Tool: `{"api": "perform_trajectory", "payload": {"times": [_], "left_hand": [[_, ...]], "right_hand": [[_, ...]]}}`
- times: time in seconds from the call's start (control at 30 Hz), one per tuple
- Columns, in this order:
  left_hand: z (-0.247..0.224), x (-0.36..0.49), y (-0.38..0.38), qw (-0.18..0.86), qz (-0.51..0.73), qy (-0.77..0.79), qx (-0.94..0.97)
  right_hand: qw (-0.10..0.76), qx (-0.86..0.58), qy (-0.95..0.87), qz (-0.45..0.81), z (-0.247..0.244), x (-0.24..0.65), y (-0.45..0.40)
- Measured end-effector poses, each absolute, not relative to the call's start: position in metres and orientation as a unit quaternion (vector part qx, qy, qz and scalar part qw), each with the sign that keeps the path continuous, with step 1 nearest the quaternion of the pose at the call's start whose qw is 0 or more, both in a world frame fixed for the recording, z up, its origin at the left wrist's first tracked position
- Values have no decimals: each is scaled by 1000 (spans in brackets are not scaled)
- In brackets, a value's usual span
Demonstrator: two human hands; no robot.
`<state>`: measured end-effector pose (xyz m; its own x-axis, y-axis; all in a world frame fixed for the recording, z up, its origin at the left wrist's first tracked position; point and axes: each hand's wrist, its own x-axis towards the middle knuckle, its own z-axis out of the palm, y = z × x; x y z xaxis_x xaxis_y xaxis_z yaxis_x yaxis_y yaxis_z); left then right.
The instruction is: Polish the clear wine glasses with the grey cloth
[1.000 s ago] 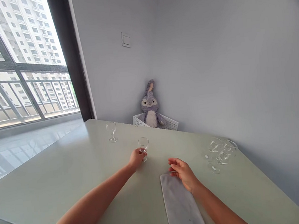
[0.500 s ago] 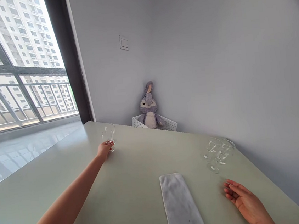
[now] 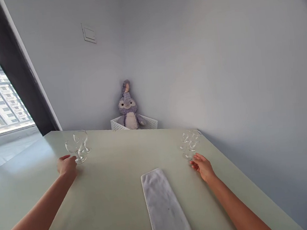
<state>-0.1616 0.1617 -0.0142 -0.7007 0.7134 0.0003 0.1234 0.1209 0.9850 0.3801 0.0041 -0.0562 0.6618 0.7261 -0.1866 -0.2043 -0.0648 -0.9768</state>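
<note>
Glasses point(image 3: 74, 147) at two spots on the desk point(image 3: 117, 192): a pair beyond and left of the cloth point(image 3: 162, 202), an overlapping group beyond and right of it, count unclear. Step in hand, seemingly: a reach towards that group with the right hand point(image 3: 202, 165), half open, empty, contact unclear. Left hand point(image 3: 67, 165) loosely curled beside the pair, apparently holding nothing. Next, probably needed: a gentle stem grip. Glasses clear, stemmed, round-bowled, the left pair upright.

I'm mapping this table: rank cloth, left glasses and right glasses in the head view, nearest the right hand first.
1. Right glasses: just beyond the right hand.
2. Cloth: left of that hand.
3. Left glasses: beside the left hand.
</note>
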Motion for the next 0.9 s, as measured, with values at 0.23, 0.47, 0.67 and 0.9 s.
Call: {"api": "perform_trajectory", "payload": {"times": [0.23,0.47,0.67,0.9], "left_hand": [[-21,-104,126,383,589,653,284],[-24,22,102,548,453,538,452],[-20,88,108,606,339,481,535],[-19,137,110,605,285,460,585]], "right_hand": [[619,-646,-284,345,-51,356,33],[614,-617,-328,366,-56,297,57],[654,-649,-251,297,-60,325,65],[651,-654,-252,291,-59,361,96]]}}
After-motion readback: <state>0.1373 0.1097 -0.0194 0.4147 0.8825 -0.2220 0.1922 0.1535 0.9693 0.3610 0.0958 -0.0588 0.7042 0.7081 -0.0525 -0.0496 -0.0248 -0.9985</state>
